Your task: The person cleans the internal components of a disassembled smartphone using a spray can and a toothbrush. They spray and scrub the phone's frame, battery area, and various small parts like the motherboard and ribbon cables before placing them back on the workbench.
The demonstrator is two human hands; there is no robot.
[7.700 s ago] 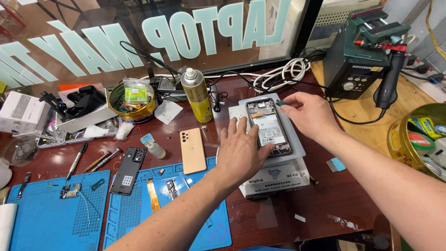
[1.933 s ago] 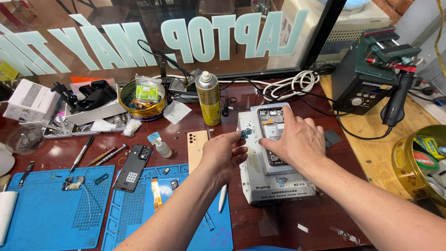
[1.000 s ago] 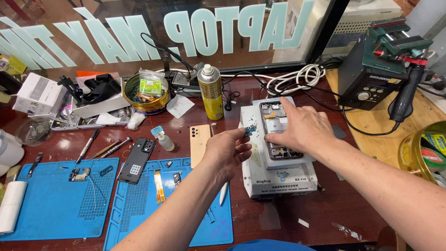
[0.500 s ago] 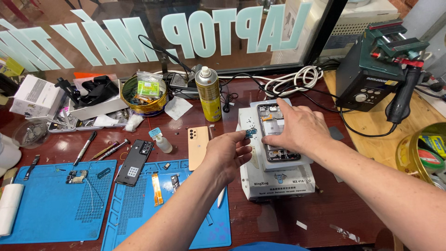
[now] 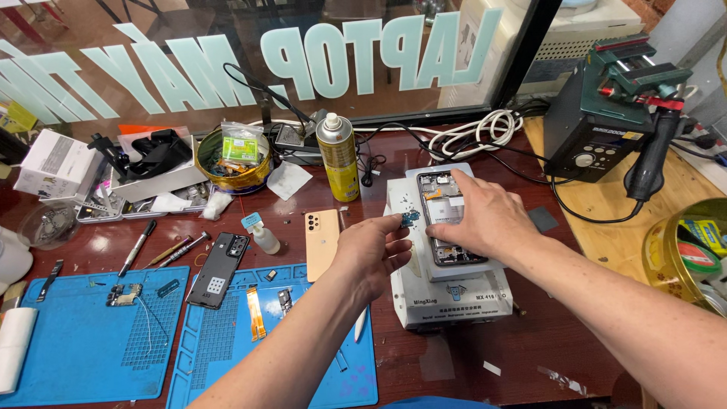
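Observation:
An opened phone [image 5: 441, 198] with its insides showing lies on a white heating station [image 5: 447, 291]. My right hand [image 5: 487, 220] presses down on the phone's lower half. My left hand [image 5: 372, 250] pinches a small blue circuit part [image 5: 410, 218] between thumb and fingertips, just left of the phone over the station's top. A peach phone back cover [image 5: 321, 242] lies left of my left hand. A dark phone frame [image 5: 218, 259] rests on the edge of a blue mat [image 5: 250, 341].
A yellow spray can [image 5: 338, 157] stands behind the station. A hot-air station [image 5: 598, 129] with its handle sits at right, white cable [image 5: 469, 136] beside it. A tin of parts [image 5: 233, 157], small bottle [image 5: 261, 233], tools, flex cables and a second blue mat [image 5: 83, 341] lie left.
My left hand has lifted off the phone and now pinches the small blue part beside it. My right hand stayed pressed on the phone. The view shifted slightly.

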